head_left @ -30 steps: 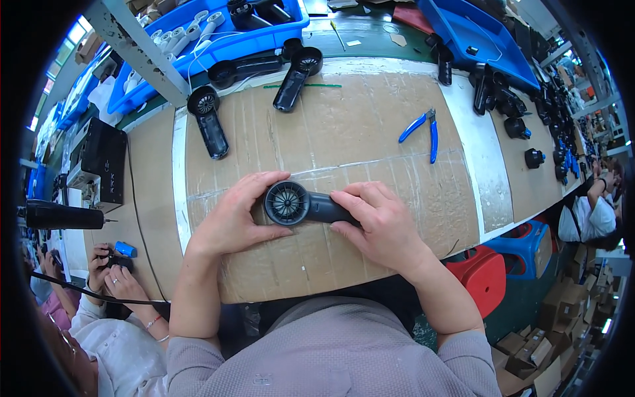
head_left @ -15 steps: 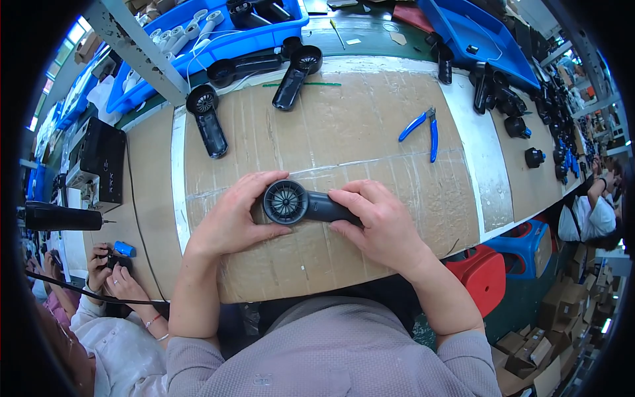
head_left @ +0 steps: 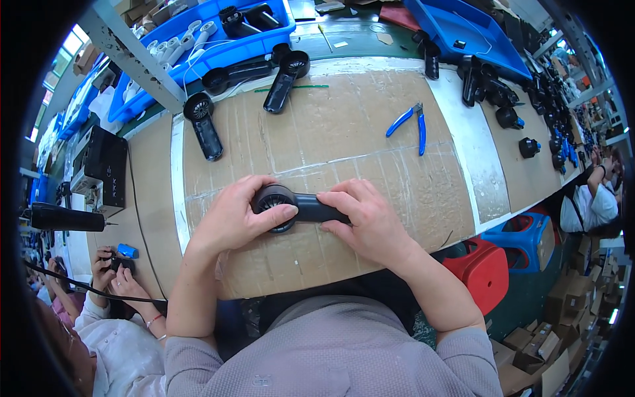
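Above the cardboard-covered bench top (head_left: pixel 331 142), close to its front edge, I hold a black handheld fan (head_left: pixel 312 208) lying crosswise, its round ribbed head to the left. My left hand (head_left: pixel 233 213) is wrapped around the head, thumb across the front grille and fingers behind. My right hand (head_left: pixel 368 220) grips the handle between thumb and fingers. The thumb covers part of the grille, and the handle's far end is hidden in my right hand. Blue-handled cutting pliers (head_left: pixel 421 132) lie spread apart beyond my right hand.
Black fan housings (head_left: pixel 204 127) lie farther back. A blue bin (head_left: pixel 245 43) of white and black parts stands back left, a blue tray (head_left: pixel 469 33) back right. At left hang an electric screwdriver (head_left: pixel 63 217) and cable; a co-worker's hands (head_left: pixel 120 274) work there. A red stool (head_left: pixel 479 274) stands right.
My left thumb has moved up onto the grille, and the fan head has tilted away from facing me. Both hands have shifted slightly left; the whole view has shifted a little too.
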Tool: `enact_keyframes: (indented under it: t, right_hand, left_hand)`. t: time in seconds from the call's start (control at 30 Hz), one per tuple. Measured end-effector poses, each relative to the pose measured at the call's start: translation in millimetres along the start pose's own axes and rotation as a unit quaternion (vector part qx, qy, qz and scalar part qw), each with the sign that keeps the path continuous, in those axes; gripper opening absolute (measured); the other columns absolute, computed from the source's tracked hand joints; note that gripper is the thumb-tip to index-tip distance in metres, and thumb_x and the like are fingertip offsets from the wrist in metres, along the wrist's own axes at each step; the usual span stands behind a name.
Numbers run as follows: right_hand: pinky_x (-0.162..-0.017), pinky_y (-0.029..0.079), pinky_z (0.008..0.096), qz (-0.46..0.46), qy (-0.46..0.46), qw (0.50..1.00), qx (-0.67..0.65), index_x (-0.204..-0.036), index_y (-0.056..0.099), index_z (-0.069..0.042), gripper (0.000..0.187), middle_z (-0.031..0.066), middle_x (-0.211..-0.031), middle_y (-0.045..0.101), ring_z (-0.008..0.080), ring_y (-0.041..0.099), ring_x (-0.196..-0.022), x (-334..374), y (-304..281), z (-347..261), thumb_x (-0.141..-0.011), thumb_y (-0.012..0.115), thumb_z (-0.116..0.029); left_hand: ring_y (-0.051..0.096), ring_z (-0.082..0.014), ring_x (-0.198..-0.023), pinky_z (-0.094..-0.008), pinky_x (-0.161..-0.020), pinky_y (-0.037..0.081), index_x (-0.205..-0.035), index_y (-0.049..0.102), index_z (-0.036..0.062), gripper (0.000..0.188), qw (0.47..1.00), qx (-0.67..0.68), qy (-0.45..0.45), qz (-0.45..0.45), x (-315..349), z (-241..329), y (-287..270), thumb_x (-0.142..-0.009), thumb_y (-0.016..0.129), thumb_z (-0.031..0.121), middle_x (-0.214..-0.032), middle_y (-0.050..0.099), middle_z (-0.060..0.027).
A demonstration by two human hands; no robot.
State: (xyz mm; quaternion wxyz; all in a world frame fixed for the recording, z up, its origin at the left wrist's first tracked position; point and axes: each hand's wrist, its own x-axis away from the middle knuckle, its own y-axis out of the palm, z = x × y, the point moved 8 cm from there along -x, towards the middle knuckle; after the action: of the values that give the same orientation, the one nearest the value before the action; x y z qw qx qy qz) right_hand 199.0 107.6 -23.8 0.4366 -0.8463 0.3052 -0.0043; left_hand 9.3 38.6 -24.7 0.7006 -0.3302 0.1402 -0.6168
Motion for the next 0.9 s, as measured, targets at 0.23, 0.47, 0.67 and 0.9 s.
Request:
enact_keyframes:
  t: [0.23,0.47,0.67,0.9]
  right_hand:
    - [-0.091,0.051,0.0358,-0.016,0.07,0.995,-0.076,-0.125,0.067,-0.007,0.045,0.0101,-0.114,0.064,0.0252,0.06,-0.101,3,0,17,-0.082,0.08,-0.009]
    - [-0.089,0.051,0.0344,-0.057,0.107,0.985,-0.127,-0.122,0.069,-0.006,0.041,0.0098,-0.113,0.064,0.0237,0.061,-0.101,2,3,31,-0.083,0.08,-0.009]
    - [-0.085,0.051,0.0329,-0.072,0.095,0.984,-0.136,-0.118,0.071,-0.005,0.038,0.0082,-0.11,0.065,0.0229,0.061,-0.098,1,0,28,-0.081,0.081,-0.008]
    - [-0.08,0.05,0.0308,0.037,-0.055,0.994,-0.084,-0.114,0.072,-0.007,0.036,0.0055,-0.106,0.065,0.021,0.059,-0.091,16,-5,17,-0.079,0.082,-0.007]
  left_hand:
    - [0.067,-0.0284,-0.083,-0.0345,-0.077,0.054,-0.115,0.07,-0.0022,0.059,1.0,-0.015,0.013,0.014,4,-2,2,-0.08,0.082,0.044,-0.098,0.073,-0.0169]
    - [0.066,-0.0279,-0.085,-0.0344,-0.078,0.054,-0.113,0.07,-0.0007,0.058,1.0,-0.011,0.015,0.011,7,3,3,-0.078,0.084,0.043,-0.098,0.071,-0.0156]
    - [0.065,-0.0274,-0.091,-0.0343,-0.083,0.053,-0.119,0.065,0.0021,0.063,0.995,-0.039,0.083,0.045,16,5,6,-0.074,0.089,0.039,-0.105,0.067,-0.0135]
    - [0.064,-0.0281,-0.097,-0.0364,-0.088,0.053,-0.128,0.058,0.0051,0.071,0.977,-0.054,0.187,0.091,39,14,14,-0.07,0.093,0.027,-0.112,0.064,-0.012]
